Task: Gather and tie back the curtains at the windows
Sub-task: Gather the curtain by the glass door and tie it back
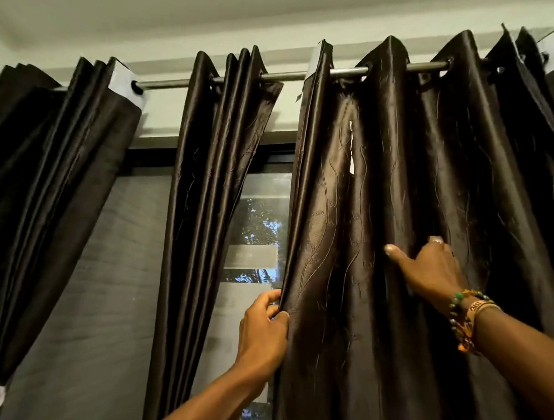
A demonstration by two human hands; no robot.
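Dark brown satin curtains hang by eyelets from a metal rod [291, 75]. The wide right curtain [359, 176] is spread out in broad folds. My left hand [265, 330] pinches its left edge between thumb and fingers. My right hand [429, 270], with beaded bracelets at the wrist, grips a fold further right, thumb stretched out to the left. A narrow middle curtain [212, 168] hangs bunched, and a left curtain [47, 168] hangs gathered and slants down to the left.
The window [257, 224] shows between the middle and right curtains, with trees outside. A grey blind or screen [109, 282] covers the pane on the left. The white ceiling is close above the rod.
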